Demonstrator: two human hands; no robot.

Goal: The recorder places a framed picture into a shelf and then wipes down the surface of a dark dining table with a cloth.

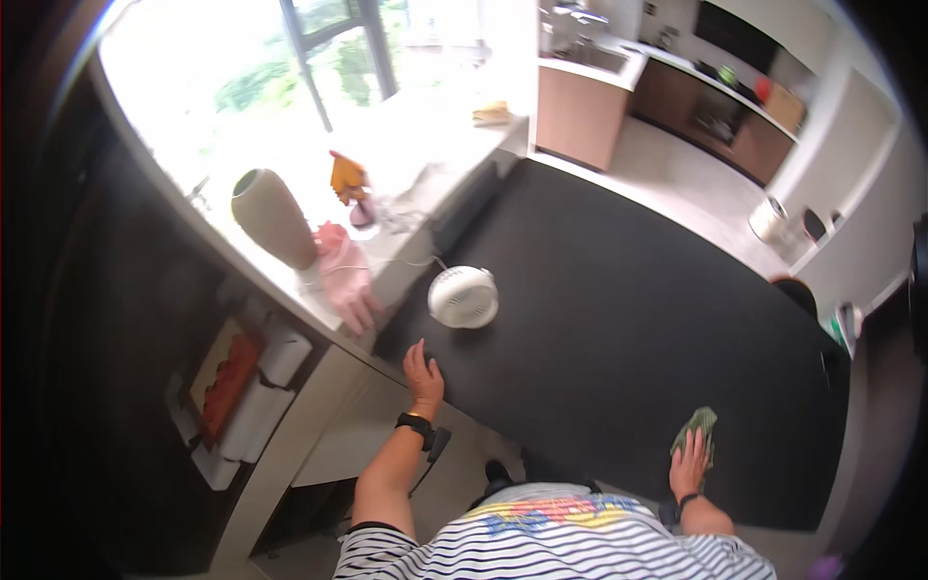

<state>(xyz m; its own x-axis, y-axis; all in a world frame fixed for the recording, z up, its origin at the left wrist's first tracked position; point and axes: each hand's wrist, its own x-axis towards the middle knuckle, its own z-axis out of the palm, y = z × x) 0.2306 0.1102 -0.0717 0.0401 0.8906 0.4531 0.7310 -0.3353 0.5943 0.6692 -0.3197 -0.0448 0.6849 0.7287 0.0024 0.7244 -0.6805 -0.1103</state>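
My right hand (690,464) lies flat on a green cloth (697,424), pressing it against the dark tabletop (616,312) near the table's right front. Part of the cloth is hidden beneath the fingers and palm. At the table's left corner my left hand (424,377) rests with its fingers spread a little and nothing in them. Just beyond that hand a small white fan (464,297) stands on the table, its cord running to the windowsill.
On the windowsill (406,181) stand a ribbed vase (272,217), a pink rubber glove (346,275) and an orange item (349,177). Framed art (225,380) hangs at the left. A chair back (795,293) meets the table's far right side; a kitchen counter (583,71) lies beyond.
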